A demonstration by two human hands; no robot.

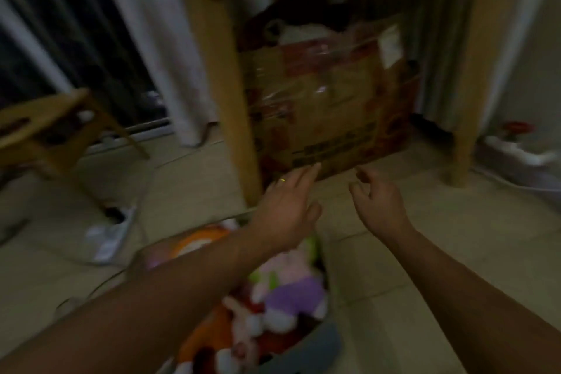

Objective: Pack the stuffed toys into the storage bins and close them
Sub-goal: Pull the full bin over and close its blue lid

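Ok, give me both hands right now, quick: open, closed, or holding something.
Left hand: open, fingers extended toward the cardboard box under the table, holding nothing.
Right hand: open, fingers loosely curled, holding nothing.

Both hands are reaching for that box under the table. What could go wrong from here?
The cardboard box sits tight beside the table leg, so pulling it out may snag. Dark things heaped on top could spill. The open bin of stuffed toys lies under the left hand and could get knocked.
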